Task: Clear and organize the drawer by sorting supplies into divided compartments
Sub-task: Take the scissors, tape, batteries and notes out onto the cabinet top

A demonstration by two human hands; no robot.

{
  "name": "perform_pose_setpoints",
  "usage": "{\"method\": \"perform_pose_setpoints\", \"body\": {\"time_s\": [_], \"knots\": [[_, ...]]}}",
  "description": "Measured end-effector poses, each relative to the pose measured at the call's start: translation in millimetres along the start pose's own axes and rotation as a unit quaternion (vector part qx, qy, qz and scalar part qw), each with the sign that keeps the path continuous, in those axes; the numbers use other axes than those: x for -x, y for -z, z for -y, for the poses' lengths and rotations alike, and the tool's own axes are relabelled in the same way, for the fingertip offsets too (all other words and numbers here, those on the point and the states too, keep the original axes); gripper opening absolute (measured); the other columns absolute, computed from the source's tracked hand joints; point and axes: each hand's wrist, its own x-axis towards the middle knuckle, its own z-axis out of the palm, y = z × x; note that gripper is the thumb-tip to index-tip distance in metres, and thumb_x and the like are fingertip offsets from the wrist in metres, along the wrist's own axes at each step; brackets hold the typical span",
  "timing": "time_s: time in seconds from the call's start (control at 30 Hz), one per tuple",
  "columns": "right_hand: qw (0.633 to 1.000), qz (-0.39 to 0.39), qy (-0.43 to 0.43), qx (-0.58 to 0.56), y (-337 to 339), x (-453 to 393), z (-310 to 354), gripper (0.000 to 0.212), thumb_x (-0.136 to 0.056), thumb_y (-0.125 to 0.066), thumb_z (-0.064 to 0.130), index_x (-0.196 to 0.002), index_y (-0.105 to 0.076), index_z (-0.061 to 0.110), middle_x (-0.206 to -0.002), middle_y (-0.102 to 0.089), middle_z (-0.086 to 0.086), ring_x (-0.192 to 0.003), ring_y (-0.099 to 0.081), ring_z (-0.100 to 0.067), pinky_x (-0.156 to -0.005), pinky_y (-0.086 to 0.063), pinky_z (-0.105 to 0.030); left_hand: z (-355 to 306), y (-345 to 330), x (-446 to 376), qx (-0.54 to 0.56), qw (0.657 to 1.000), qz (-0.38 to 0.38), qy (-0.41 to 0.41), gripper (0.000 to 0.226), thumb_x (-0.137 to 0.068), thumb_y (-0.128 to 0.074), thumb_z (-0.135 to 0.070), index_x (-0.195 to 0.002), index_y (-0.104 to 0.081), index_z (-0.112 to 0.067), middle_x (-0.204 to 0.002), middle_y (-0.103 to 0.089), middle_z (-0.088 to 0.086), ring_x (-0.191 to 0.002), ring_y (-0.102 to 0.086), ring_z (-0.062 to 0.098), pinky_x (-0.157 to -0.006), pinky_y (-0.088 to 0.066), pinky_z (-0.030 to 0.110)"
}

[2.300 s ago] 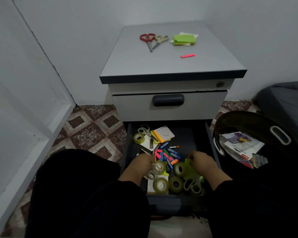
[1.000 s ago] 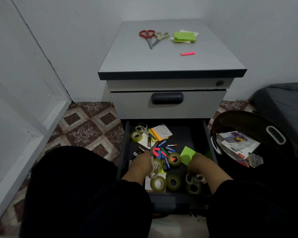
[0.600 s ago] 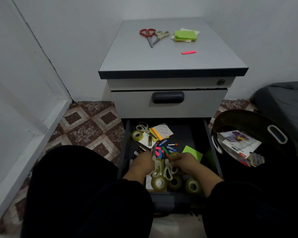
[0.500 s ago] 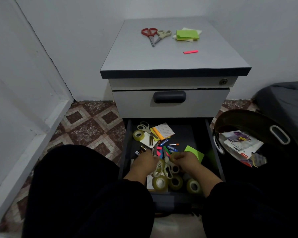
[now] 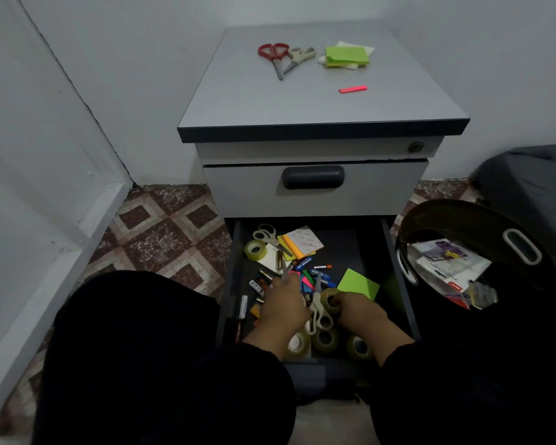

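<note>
Head view: our left hand [image 5: 283, 303] grips scissors [image 5: 283, 268], blades poking forward; our right hand [image 5: 358, 308] pinches a tape roll [image 5: 331, 300]. Both are lifted from the cluttered drawer [image 5: 402, 284], likely bound for the cabinet top [image 5: 302, 101], where like items gather.

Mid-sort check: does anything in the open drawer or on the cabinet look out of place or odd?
Yes. The open drawer holds one loose heap with no dividers visible: batteries, markers, tape rolls, sticky notes. On the cabinet top, a pink strip lies alone, apart from the two scissors and note stack.
</note>
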Motion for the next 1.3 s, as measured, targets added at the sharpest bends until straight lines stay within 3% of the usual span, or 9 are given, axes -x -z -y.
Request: {"method": "perform_pose_setpoints", "body": {"time_s": [0.17,0.27,0.43,0.6,0.73,0.83,0.97,1.1,1.3], "knots": [[0.999,0.029,-0.006,-0.034,6.0,3.6,1.4,0.032,-0.093,-0.048,0.046,-0.117,-0.06,0.029,-0.118,-0.061,-0.002,-0.107,-0.058,-0.024,-0.083,-0.043,-0.029,-7.5,-6.6,7.6,-0.075,0.995,0.034,-0.06,0.062,-0.086,-0.064,-0.042,-0.138,-0.035,-0.024,-0.139,-0.033,0.017,-0.125,-0.037,0.038,-0.098,-0.04,0.043],[0.999,0.051,0.013,-0.011,6.8,7.1,3.2,0.037,-0.086,-0.054,0.048,-0.12,-0.057,0.033,-0.12,-0.06,0.002,-0.11,-0.057,-0.021,-0.089,-0.045,-0.031,-9.0,-10.4,7.9,-0.119,0.99,0.034,-0.064,0.068,-0.087,-0.063,-0.043,-0.142,-0.029,-0.023,-0.141,-0.03,0.017,-0.128,-0.032,0.038,-0.099,-0.038,0.045],[0.996,0.082,0.029,0.037,4.7,10.1,5.8,0.078,-0.06,-0.06,0.066,-0.129,-0.044,0.031,-0.124,-0.06,0.001,-0.111,-0.058,-0.022,-0.095,-0.047,-0.038,-9.7,-11.0,7.5,-0.116,0.991,0.029,-0.057,0.07,-0.082,-0.064,-0.032,-0.14,-0.027,-0.019,-0.138,-0.034,0.017,-0.126,-0.032,0.037,-0.101,-0.034,0.044],[0.997,0.021,0.017,0.077,-1.7,13.7,6.2,0.074,-0.073,-0.068,0.054,-0.134,-0.038,0.025,-0.125,-0.058,-0.003,-0.116,-0.056,-0.025,-0.095,-0.043,-0.036,-6.9,-13.8,5.6,-0.106,0.992,-0.003,-0.074,0.064,-0.087,-0.057,-0.031,-0.142,-0.025,-0.02,-0.14,-0.035,0.015,-0.128,-0.031,0.035,-0.103,-0.032,0.044],[0.998,0.012,0.031,0.059,0.1,12.9,5.7,0.042,-0.085,-0.057,0.045,-0.123,-0.049,0.03,-0.123,-0.059,-0.001,-0.114,-0.056,-0.023,-0.092,-0.044,-0.035,-5.0,-17.1,-1.3,-0.063,0.995,0.0,-0.079,0.06,-0.087,-0.056,-0.044,-0.138,-0.033,-0.023,-0.136,-0.04,0.014,-0.127,-0.034,0.033,-0.103,-0.032,0.042],[0.998,0.0,0.035,0.051,2.4,15.1,3.2,0.03,-0.087,-0.055,0.041,-0.116,-0.056,0.032,-0.121,-0.061,0.0,-0.113,-0.057,-0.022,-0.091,-0.044,-0.033,-8.6,-18.1,-7.5,-0.023,0.998,-0.014,-0.05,0.058,-0.089,-0.058,-0.046,-0.134,-0.04,-0.014,-0.134,-0.044,0.011,-0.127,-0.037,0.029,-0.103,-0.033,0.038],[0.999,-0.004,0.035,0.032,3.0,15.8,1.3,0.029,-0.086,-0.057,0.038,-0.114,-0.059,0.031,-0.12,-0.061,0.0,-0.112,-0.058,-0.023,-0.089,-0.045,-0.031,-11.1,-17.6,-16.0,0.049,0.998,0.037,-0.015,0.064,-0.079,-0.073,-0.042,-0.128,-0.049,-0.009,-0.127,-0.051,0.012,-0.119,-0.047,0.029,-0.097,-0.042,0.038],[1.0,0.003,0.023,0.001,3.6,13.9,0.0,0.03,-0.084,-0.059,0.044,-0.111,-0.062,0.032,-0.118,-0.062,0.0,-0.111,-0.058,-0.023,-0.089,-0.045,-0.03,-13.1,-13.1,-21.8,0.115,0.99,0.081,0.008,0.044,-0.08,-0.075,-0.025,-0.115,-0.06,-0.003,-0.114,-0.062,0.013,-0.106,-0.058,0.03,-0.087,-0.05,0.036],[1.0,-0.001,0.018,0.015,2.5,13.2,0.8,0.029,-0.085,-0.058,0.042,-0.111,-0.061,0.028,-0.117,-0.063,-0.002,-0.109,-0.059,-0.024,-0.088,-0.046,-0.031,-17.3,-16.0,-19.1,-0.062,0.997,0.047,0.015,0.046,-0.086,-0.063,-0.035,-0.122,-0.055,-0.008,-0.128,-0.048,0.014,-0.122,-0.044,0.03,-0.097,-0.041,0.036]]}}
